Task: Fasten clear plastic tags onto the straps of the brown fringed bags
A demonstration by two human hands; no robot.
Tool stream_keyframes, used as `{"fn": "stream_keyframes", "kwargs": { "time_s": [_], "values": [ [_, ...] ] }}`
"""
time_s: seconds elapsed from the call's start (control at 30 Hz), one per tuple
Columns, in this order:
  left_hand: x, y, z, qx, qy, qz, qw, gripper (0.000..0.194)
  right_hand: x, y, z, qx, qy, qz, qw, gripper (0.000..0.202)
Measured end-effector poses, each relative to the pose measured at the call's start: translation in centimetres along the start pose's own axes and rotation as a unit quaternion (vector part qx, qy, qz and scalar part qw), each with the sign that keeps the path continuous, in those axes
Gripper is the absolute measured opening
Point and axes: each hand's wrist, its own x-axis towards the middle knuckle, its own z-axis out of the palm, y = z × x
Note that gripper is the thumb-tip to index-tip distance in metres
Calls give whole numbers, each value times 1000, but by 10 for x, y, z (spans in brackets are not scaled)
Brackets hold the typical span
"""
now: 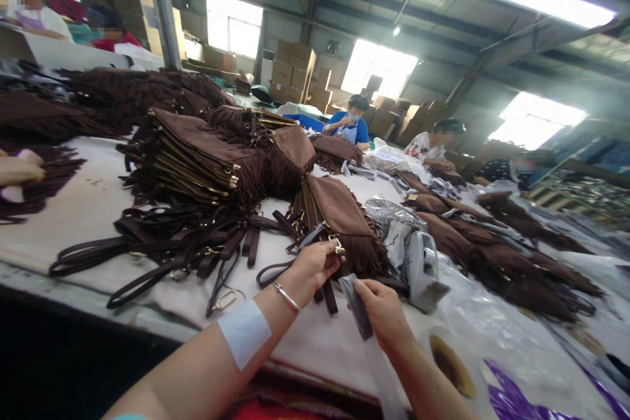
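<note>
My left hand [322,266] pinches the gold clasp [336,244] end of a dark brown strap, just in front of a stack of fringed brown pouches [342,207]. My right hand [378,308] is closed on the strap's lower part [360,315], which has a clear plastic strip [381,367] around it and trailing down. Loose wrist straps [182,243] with metal rings lie to the left of my hands. Behind them stands a taller stack of fringed pouches [197,151] with gold zippers.
A grey tape dispenser [424,269] stands right of my hands, near a roll of clear material [455,357] and crumpled plastic [497,315]. More brown pouches [492,256] cover the right side. Another person's hand [22,174] is at the left edge. Several people sit across the table.
</note>
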Motion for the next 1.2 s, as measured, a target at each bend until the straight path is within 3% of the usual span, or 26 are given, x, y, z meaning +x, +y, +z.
{"fn": "stream_keyframes", "kwargs": {
  "time_s": [0.33, 0.5, 0.67, 0.77, 0.87, 0.97, 1.2],
  "values": [
    [0, -5, -5, -6, -41, 8, 999, 7, 33, -32, 8, -19, 6, -61, 998, 43],
    [-4, -3, -6, 10, -64, -1, 998, 4, 51, -34, 20, 39, 16, -21, 999, 39],
    [-14, 1, -12, 37, -28, -3, 999, 11, 62, -38, 29, 38, 5, -3, 999, 36],
    [-16, 1, -18, 82, 6, 33, 996, 10, 59, -37, 31, 44, -8, 6, 999, 36],
    [-10, -2, -23, 156, 30, 135, 978, 8, 56, -36, 30, 25, -3, 16, 1000, 37],
    [0, -5, -25, 259, 27, 246, 934, 17, 55, -33, 26, -11, 18, 12, 1000, 35],
    [11, -2, -13, 371, -33, 207, 904, 22, 57, -23, 17, -93, 29, -37, 995, 37]
  ]
}}
